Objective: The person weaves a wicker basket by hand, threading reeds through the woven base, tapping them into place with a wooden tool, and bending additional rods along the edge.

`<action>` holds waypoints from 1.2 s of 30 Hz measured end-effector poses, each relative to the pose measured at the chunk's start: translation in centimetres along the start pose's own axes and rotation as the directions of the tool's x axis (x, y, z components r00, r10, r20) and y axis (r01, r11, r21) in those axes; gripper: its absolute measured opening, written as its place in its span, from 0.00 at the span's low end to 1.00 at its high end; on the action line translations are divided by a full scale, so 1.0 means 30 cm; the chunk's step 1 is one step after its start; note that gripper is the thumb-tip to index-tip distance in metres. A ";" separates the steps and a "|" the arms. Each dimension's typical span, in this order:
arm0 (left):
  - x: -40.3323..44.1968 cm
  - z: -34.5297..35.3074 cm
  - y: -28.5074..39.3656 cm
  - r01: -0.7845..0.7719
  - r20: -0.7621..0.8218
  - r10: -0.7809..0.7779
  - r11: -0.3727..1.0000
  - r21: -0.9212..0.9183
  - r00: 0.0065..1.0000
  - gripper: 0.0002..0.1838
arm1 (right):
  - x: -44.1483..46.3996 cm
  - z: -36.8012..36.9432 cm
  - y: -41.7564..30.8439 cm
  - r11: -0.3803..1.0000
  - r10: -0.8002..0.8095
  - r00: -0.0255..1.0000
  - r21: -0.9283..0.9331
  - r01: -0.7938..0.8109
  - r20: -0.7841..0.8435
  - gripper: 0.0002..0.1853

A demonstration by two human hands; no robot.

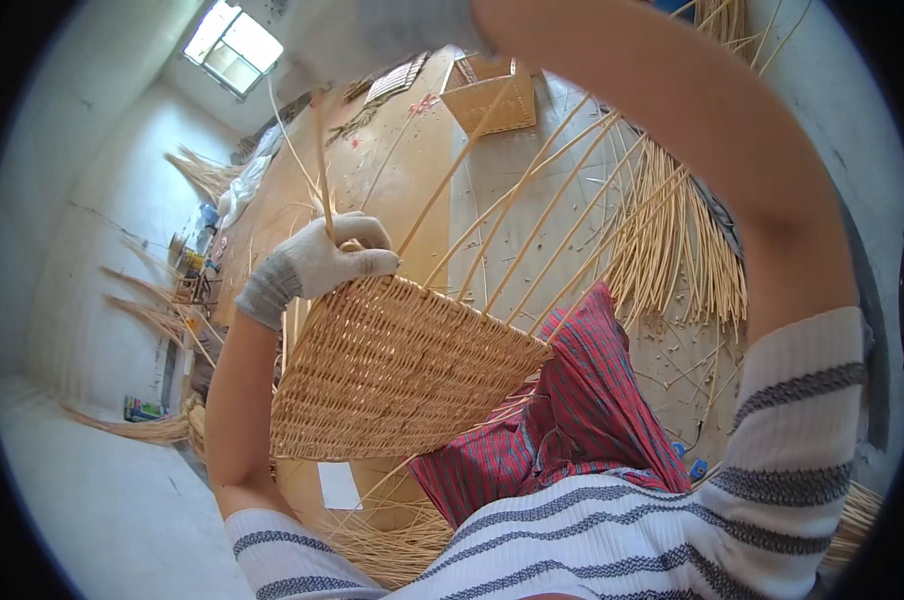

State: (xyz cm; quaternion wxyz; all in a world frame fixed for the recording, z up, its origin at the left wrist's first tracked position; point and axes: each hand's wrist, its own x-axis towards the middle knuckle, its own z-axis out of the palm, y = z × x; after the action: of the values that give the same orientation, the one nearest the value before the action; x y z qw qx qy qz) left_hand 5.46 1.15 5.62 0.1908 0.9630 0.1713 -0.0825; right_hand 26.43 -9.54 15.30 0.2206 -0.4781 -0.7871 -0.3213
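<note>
A half-woven wicker basket rests tilted over my lap, its near side facing me and long bare canes sticking up from its upper edge. My left hand, in a white glove with a grey cuff, is closed on the basket's upper left corner beside an upright cane. Above it, at the top of the view, my gloved right hand is raised close to the camera. Its fingers are blurred and partly cut off, near the upper end of that cane.
A big bundle of loose canes lies on the floor at the right. Another wicker basket stands farther back. More canes lie at the lower left, and others lean by the left wall near a window.
</note>
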 end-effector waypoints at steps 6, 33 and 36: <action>0.003 0.036 -0.004 0.117 -0.048 -0.123 0.987 -0.113 0.991 0.20 | -0.554 0.230 -0.012 0.928 0.353 0.905 -0.216 -0.305 0.237 0.11; 0.169 0.038 0.202 0.124 0.307 -0.423 0.734 0.668 0.852 0.37 | -1.005 0.704 -0.821 0.099 0.902 0.330 0.612 -0.785 0.277 0.32; 0.122 0.030 0.261 0.165 0.271 -0.440 0.730 0.663 0.856 0.33 | -0.965 0.606 -0.740 0.156 0.713 0.448 0.501 -0.851 0.539 0.44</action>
State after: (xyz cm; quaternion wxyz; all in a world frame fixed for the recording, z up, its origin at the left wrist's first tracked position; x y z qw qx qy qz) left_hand 11.60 -4.92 6.64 -0.1199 0.8891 0.2489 -0.3649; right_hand 18.75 -21.67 -22.84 0.4510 -0.7104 -0.4924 0.2225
